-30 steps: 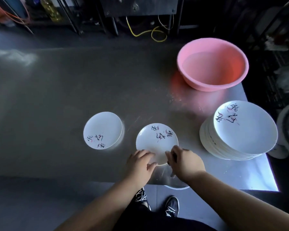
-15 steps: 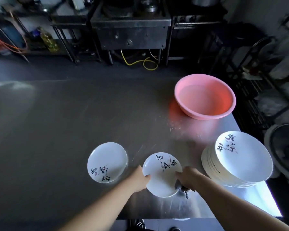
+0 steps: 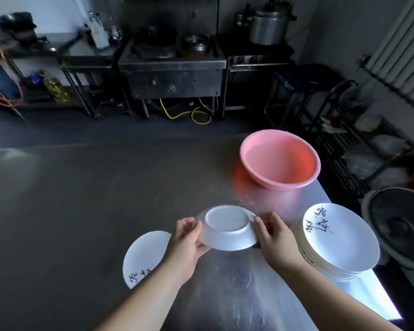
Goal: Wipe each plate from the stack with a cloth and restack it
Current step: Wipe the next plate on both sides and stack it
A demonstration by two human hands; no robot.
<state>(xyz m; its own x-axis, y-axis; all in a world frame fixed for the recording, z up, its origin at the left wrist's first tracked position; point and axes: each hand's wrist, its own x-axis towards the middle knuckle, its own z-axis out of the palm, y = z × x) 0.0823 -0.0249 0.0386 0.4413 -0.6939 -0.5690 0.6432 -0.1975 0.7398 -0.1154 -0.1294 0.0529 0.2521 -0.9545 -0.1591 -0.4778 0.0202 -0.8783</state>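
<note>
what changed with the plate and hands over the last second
The plate was lifted off the table and turned over, so its plain underside now faces up. The left hand and right hand kept hold of opposite rims throughout. The single plate on the left, the plate stack and the pink basin stayed where they were.

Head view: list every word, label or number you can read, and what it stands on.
Nothing can be read for certain.
Top plate of the stack: brush-written characters, too blurred to read.
Left plate: brush-written characters, partly hidden by the left hand, unreadable.
Held plate: underside blank.
</note>
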